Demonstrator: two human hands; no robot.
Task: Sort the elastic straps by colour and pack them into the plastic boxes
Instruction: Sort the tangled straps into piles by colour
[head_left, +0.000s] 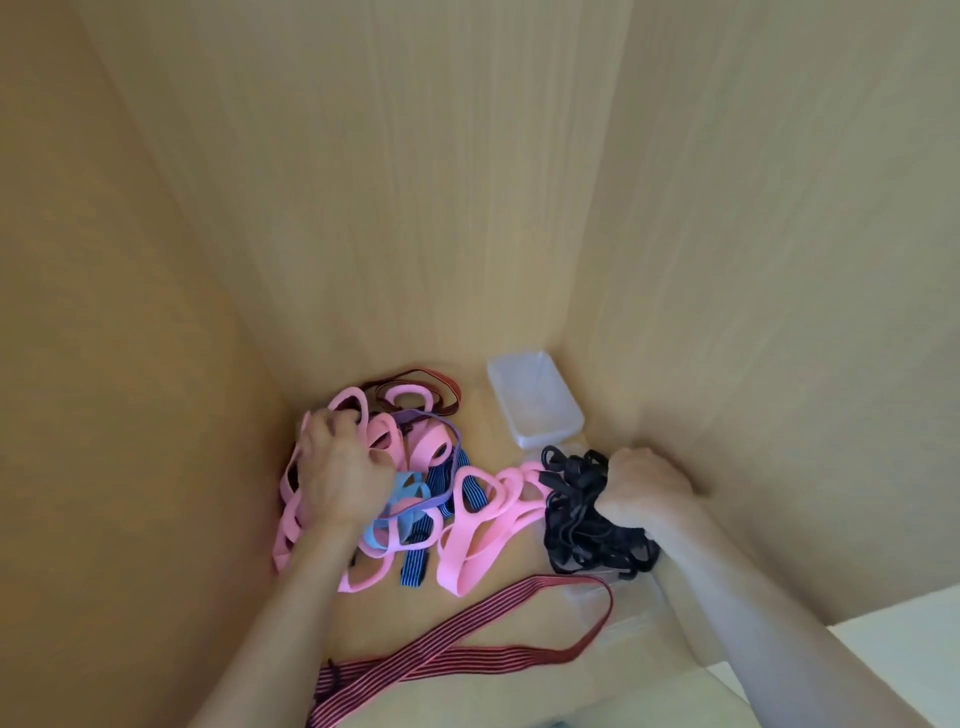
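Along the bottom edge, a red-striped strap (467, 639) crosses your path. Mid-frame, your left hand (340, 467) grasps pink straps (457, 566) beside the left wall (130, 364). Your right hand (644, 491) clenches black straps (576, 519) over a clear box (639, 608). Farther up, an empty box (535, 400) sits near the back wall (441, 208).

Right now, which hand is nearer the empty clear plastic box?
Right. The right hand grips black elastic straps beside the box; the left hand grips pink elastic straps farther left.
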